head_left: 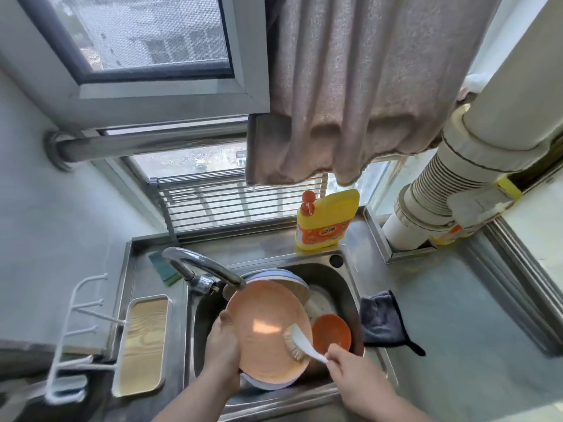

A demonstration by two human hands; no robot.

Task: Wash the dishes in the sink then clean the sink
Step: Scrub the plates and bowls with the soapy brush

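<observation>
- Sink (pixel 350 287): steel basin, my landmark for every entry below.
- Peach plate (pixel 268 330): I log it held tilted over the sink, face up towards the camera, with a bright glare patch near its middle.
- Left hand (pixel 221 345): at the plate's left edge, thumb curled onto the face and fingers out of sight behind it, so grasping the plate.
- Right hand (pixel 353 374): over the sink's front right corner, fingers clenched round the handle of the brush.
- Brush (pixel 297 342): white handle, pale bristles pressed against the plate's lower right rim.
- Pale blue dish (pixel 274 275): inside the sink, mostly hidden behind the peach plate (rim shows above and below it).
- Orange bowl (pixel 330 332): in the sink's right half, just beside the brush.
- Tap (pixel 201 264): curved spout reaching from the sink's left rear over the plate; I cannot tell whether water runs.
- Detergent bottle (pixel 326 220): yellow, upright on the ledge behind the sink.
- Green sponge (pixel 163 268): behind the tap, left rear of the sink.
- Dark cloth (pixel 382 319): on the counter, touching the sink's right rim.
- Wooden-bottomed tray (pixel 143 342): left of the sink.
</observation>
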